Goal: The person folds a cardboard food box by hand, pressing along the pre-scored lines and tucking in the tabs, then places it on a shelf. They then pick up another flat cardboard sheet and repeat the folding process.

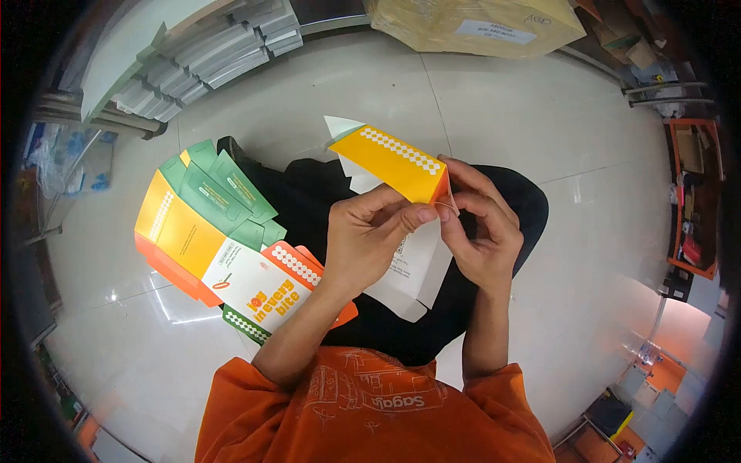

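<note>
A partly folded carton (394, 158), yellow with a row of white diamonds and an orange end, is held up over my lap. My left hand (363, 243) pinches its lower edge near the orange end. On the other side, my right hand (486, 220) grips the same corner, fingers closed on a thin flap. The carton's white panel (405, 282) hangs below, between my wrists. Beside my left forearm lies a stack of flat printed cartons (255, 282) in yellow, white, green and orange, partly hidden by that arm.
Stacked white and grey sheets (224, 58) stand at the upper left. A large wrapped package (478, 27) is at the top. Plastic bags (77, 162) lie on a rack at far left; an orange shelf (695, 197) stands at far right. My black-trousered legs (509, 193) rest on the tiled floor.
</note>
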A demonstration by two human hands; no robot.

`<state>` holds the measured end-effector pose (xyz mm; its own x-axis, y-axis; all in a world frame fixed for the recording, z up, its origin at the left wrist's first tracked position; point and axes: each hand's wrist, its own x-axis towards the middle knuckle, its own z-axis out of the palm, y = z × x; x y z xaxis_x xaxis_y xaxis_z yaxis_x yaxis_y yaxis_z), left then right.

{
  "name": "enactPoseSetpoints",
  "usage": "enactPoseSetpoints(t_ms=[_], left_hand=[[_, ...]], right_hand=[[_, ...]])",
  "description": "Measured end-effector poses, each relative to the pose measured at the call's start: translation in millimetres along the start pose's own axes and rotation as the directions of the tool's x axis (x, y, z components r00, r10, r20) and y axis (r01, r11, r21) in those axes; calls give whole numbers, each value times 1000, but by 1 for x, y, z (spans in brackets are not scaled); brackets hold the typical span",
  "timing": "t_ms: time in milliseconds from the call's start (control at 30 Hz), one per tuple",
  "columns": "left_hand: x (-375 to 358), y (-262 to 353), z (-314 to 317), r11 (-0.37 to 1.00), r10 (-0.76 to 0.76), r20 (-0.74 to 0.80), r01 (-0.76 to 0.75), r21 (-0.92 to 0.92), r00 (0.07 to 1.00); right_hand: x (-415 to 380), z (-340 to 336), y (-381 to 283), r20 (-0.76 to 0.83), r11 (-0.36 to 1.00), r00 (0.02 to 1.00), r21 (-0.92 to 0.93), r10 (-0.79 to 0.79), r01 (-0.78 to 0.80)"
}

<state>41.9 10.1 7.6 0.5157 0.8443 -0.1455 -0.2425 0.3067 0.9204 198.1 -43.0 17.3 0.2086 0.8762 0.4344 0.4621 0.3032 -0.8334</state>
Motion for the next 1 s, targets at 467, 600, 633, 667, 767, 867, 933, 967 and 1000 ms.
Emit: enactPoseSetpoints(t_ms=[467, 600, 633, 667, 767, 867, 933, 967, 1000], left_hand=[[1, -19, 9, 978, -101, -71, 86, -188, 992], [0, -24, 8, 974, -144, -62, 131, -184, 988], [0, -24, 8, 971, -159, -51, 146, -189, 986], [0, -24, 8, 967, -173, -40, 163, -195, 984], [0, -17, 11, 887, -157, 24, 151, -437, 987], [2, -30, 6, 956, 18, 87, 8, -292, 996], [5, -32, 2, 976, 28, 94, -7, -218, 995], [6, -33, 1, 990, 35, 103, -20, -143, 994], [7, -34, 0, 990, 34, 102, -19, -142, 994]], right_hand=[[-5, -2, 7, 27, 999, 999, -43, 28, -27], [-4, -6, 5, 62, 995, 997, -93, 43, -37], [-4, -6, 5, 65, 994, 996, -97, 56, -49], [-4, -6, 5, 69, 993, 995, -100, 70, -63], [-5, -7, 8, 29, 996, 997, -62, 65, -63], [-5, -11, 8, 42, 996, 997, -73, 59, -56], [-6, -7, 9, 33, 997, 998, -50, 57, -55], [-7, -6, 9, 24, 998, 998, -28, 57, -57], [-7, -7, 9, 25, 998, 998, -27, 58, -57]])
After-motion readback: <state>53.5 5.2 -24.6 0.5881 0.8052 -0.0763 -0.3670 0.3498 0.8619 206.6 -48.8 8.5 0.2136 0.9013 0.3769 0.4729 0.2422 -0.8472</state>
